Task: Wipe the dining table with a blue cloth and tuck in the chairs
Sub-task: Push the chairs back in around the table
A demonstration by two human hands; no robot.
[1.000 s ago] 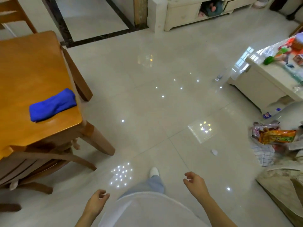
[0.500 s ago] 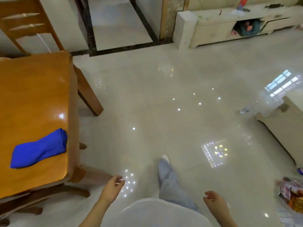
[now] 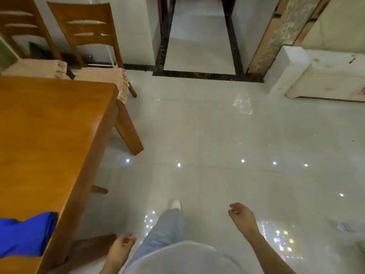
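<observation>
On the table (image 3: 49, 135), near-left edge: blue cloth (image 3: 25, 234), bunched, partly cut off by the frame's left side; both hands apart from it. Left hand (image 3: 120, 248) hangs low just right of the table's near corner, fingers (image 3: 129, 237) loosely curled, holding nothing; right hand (image 3: 242, 216) out over the floor (image 3: 217, 135), well apart from the table, likewise relaxed and empty. Two chairs at the far end (beige seat covers): left chair (image 3: 21, 26), right chair (image 3: 88, 30); seats just beyond the table's far edge; can't tell whether tucked under. White shoe (image 3: 174, 203) forward between the hands.
</observation>
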